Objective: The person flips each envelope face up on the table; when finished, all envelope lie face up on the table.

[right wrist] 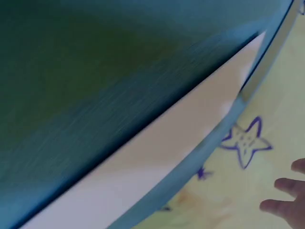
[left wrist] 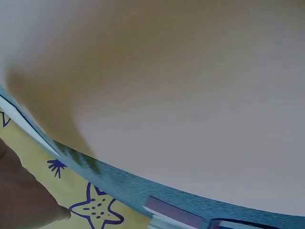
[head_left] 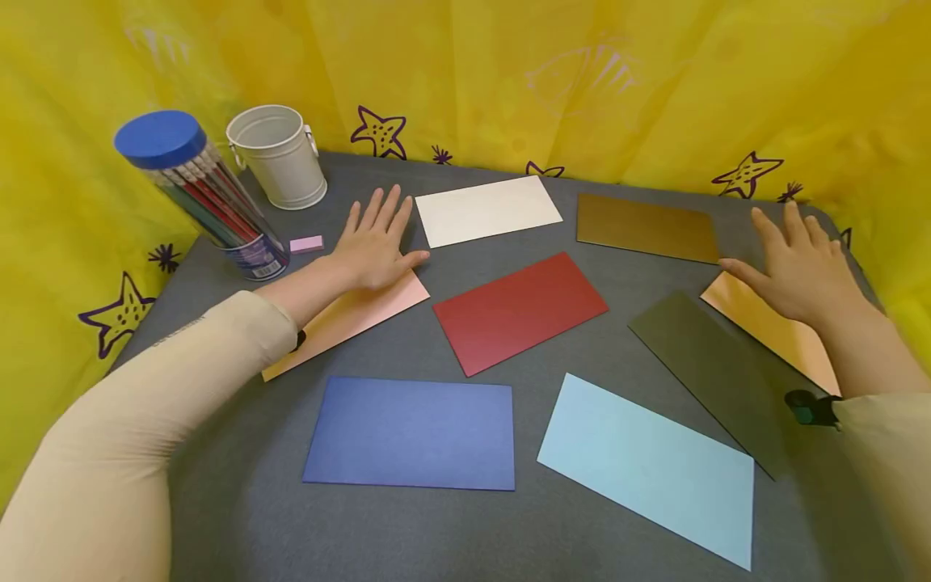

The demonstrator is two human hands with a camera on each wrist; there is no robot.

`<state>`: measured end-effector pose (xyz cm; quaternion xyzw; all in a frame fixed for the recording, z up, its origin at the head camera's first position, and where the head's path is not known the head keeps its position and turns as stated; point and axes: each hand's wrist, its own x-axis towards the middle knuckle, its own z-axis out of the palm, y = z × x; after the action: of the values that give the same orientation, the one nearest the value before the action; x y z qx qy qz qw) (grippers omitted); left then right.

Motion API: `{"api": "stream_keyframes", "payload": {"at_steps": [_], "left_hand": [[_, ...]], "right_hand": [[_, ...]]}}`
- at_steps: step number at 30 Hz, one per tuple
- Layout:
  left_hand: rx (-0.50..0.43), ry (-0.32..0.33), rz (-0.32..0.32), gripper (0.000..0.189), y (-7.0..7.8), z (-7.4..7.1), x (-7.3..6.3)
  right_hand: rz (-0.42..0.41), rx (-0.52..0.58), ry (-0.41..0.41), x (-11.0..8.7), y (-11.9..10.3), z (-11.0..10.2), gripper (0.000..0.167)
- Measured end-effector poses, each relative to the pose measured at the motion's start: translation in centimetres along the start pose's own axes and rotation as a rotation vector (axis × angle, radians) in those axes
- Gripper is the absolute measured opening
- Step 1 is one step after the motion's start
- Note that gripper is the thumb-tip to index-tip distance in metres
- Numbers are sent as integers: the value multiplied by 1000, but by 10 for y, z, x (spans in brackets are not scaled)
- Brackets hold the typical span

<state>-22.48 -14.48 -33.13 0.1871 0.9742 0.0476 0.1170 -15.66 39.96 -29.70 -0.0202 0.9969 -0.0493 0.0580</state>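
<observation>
A bright yellow cloth (head_left: 465,73) hangs behind a dark gray table (head_left: 407,533) and along both sides. It has purple starfish (head_left: 379,133) and small spiky shapes (head_left: 441,155). A faint pale drawing (head_left: 582,74) higher up may be a fish. Soft shadows lie on the table.

No words or numbers can be read. In the head view, the pencil jar (head_left: 218,206) toward ten o'clock bears a printed label (head_left: 250,257) at its five o'clock end, with a barcode (head_left: 268,268) and lettering too small to make out. Toward nine o'clock, faint marks on the left sleeve (head_left: 218,347) may be letters; they are illegible.
</observation>
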Motion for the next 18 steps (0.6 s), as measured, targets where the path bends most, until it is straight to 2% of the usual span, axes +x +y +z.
{"api": "stream_keyframes", "payload": {"at_steps": [5, 7, 9, 12, 14, 18], "left_hand": [[-77, 49, -8, 91, 6, -6, 15], [-141, 72, -18, 90, 9, -8, 22], [-244, 89, -40, 88, 12, -11, 28], [-433, 107, -97, 84, 17, -16, 36], [-569, 110, -158, 81, 21, -20, 39], [-754, 110, -286, 73, 26, -27, 44]], "right_hand": [[-69, 10, 38, 19, -30, -6, 81], [-86, 24, 49, 28, -45, -7, 78], [-100, 47, 61, 37, -61, -8, 74], [-127, 94, 85, 51, -85, -8, 68], [-148, 123, 105, 60, -100, -6, 63], [-186, 218, 142, 77, -128, 4, 55]]}}
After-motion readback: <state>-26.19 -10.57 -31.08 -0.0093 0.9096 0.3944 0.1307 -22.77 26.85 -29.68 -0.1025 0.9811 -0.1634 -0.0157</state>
